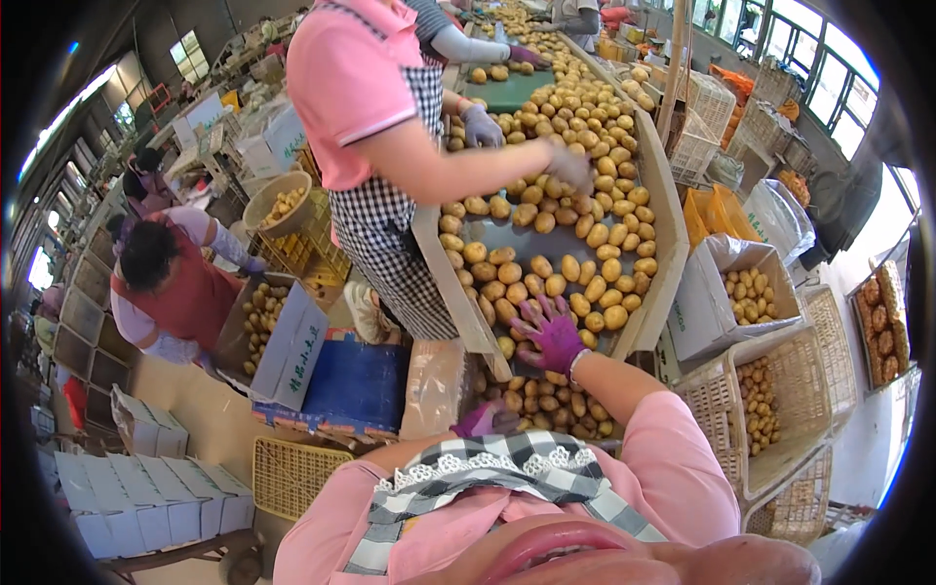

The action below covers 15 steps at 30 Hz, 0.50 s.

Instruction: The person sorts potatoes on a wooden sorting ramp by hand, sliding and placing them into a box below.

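Many potatoes point(611, 317) lie on the sorting table point(662, 234), a sloping trough with pale raised sides. My right hand point(551, 333), in a purple glove, rests on potatoes at the near end, its fingers spread and nothing gripped. Below that end is a lower heap of potatoes point(561, 405). At the left side of this heap is my left hand point(485, 419), also in a purple glove. Its fingers are mostly hidden, so what they hold, if anything, does not show.
A co-worker in a pink shirt point(341, 88) reaches over the table from the left. Potatoes fill a carton point(697, 322) and a plastic crate point(726, 429) on the right. At left, another person bends over a carton point(307, 341). A yellow crate point(292, 478) stands nearby.
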Each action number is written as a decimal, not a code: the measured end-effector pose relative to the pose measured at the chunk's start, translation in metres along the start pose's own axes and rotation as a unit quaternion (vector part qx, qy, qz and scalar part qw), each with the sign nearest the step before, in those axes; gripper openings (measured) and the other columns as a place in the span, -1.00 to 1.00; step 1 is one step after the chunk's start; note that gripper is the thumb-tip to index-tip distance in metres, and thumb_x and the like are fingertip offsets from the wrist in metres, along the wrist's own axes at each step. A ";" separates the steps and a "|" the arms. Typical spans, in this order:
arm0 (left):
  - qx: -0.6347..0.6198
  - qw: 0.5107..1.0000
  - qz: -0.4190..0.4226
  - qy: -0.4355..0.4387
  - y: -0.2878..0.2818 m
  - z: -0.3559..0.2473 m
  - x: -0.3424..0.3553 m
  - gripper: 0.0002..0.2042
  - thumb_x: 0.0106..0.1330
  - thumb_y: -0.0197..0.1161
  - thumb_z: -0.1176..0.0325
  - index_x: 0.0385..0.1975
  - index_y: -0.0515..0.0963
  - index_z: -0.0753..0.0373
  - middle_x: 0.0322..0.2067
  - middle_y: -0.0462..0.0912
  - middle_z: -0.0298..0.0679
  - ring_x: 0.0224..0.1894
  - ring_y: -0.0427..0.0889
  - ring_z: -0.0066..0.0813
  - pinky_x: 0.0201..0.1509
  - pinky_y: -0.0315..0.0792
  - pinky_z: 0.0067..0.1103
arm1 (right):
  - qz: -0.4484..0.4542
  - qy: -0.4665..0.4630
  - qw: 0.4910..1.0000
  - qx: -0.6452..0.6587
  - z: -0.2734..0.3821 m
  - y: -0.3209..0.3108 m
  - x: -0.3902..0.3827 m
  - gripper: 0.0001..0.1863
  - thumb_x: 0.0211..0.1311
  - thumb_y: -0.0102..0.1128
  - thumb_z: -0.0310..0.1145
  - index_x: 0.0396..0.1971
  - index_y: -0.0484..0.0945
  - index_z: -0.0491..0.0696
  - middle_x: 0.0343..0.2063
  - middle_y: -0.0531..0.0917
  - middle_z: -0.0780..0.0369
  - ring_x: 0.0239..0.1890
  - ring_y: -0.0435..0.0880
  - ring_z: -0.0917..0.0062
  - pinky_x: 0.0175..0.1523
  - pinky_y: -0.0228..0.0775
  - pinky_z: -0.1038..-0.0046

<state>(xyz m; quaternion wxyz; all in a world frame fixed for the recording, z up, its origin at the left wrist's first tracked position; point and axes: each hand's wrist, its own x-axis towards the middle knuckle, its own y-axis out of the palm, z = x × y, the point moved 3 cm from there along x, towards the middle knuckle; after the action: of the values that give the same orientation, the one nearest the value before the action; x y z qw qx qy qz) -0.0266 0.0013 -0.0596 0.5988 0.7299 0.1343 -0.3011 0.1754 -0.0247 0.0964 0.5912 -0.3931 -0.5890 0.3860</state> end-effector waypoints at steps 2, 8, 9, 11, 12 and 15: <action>-0.044 0.999 0.028 -0.005 -0.030 0.007 0.026 -0.86 0.36 -0.01 0.18 -0.35 0.34 0.08 -0.37 0.45 -0.24 -0.22 0.49 -0.28 -0.01 0.43 -0.25 | 0.032 0.003 0.999 -0.017 -0.004 0.005 0.001 -0.34 -0.06 0.21 0.06 0.12 0.41 0.19 0.20 0.31 0.15 0.27 0.17 0.05 0.26 -0.12 -0.13; -0.022 0.996 -0.087 -0.002 0.005 0.001 -0.024 -0.67 0.32 0.05 0.09 -0.11 0.34 0.19 0.07 0.40 -0.07 0.09 0.42 -0.04 0.12 0.39 -0.11 | 0.014 -0.012 1.000 -0.003 0.003 -0.001 0.010 -0.33 -0.09 0.26 0.00 0.12 0.39 0.17 0.21 0.31 0.13 0.26 0.19 0.03 0.26 -0.08 -0.16; -0.036 0.996 -0.082 0.014 -0.003 -0.001 -0.026 -0.65 0.32 0.06 0.08 -0.04 0.33 0.17 0.04 0.44 -0.08 0.05 0.47 -0.08 0.07 0.43 -0.15 | 0.032 -0.003 0.999 -0.007 0.004 0.001 0.007 -0.32 -0.07 0.24 0.02 0.14 0.37 0.17 0.23 0.28 0.13 0.27 0.16 0.03 0.28 -0.12 -0.16; -0.015 0.992 -0.084 0.095 -0.004 -0.011 -0.049 -0.62 0.36 0.04 0.12 0.09 0.28 0.12 -0.01 0.50 -0.07 -0.01 0.54 -0.14 -0.01 0.49 -0.20 | 0.062 0.001 0.998 -0.005 -0.005 0.012 0.008 -0.31 -0.04 0.22 0.04 0.16 0.35 0.17 0.25 0.25 0.14 0.29 0.13 0.04 0.30 -0.16 -0.15; 0.083 0.985 -0.040 0.147 -0.017 -0.018 -0.070 -0.58 0.37 0.03 0.18 0.18 0.22 0.13 0.01 0.48 -0.03 0.01 0.53 -0.14 0.04 0.48 -0.24 | 0.067 0.010 0.998 -0.005 -0.001 0.015 0.007 -0.31 0.03 0.15 0.07 0.21 0.30 0.20 0.28 0.20 0.16 0.33 0.05 0.05 0.33 -0.25 -0.14; 0.307 0.794 -0.138 0.506 -0.093 -0.001 -0.126 -0.61 0.39 -0.03 0.24 0.17 0.21 0.18 0.02 0.48 -0.04 0.04 0.51 -0.20 0.13 0.42 -0.37 | 0.076 0.004 0.997 -0.020 0.002 0.012 -0.002 -0.31 0.11 0.07 0.10 0.27 0.23 0.24 0.33 0.14 0.18 0.38 -0.03 0.06 0.36 -0.34 -0.14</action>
<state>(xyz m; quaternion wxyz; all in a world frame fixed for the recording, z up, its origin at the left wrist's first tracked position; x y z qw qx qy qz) -0.1766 0.0458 -0.0582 0.1421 0.8971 0.4183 0.0061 0.1738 -0.0219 0.0848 0.5543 -0.4503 -0.5626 0.4164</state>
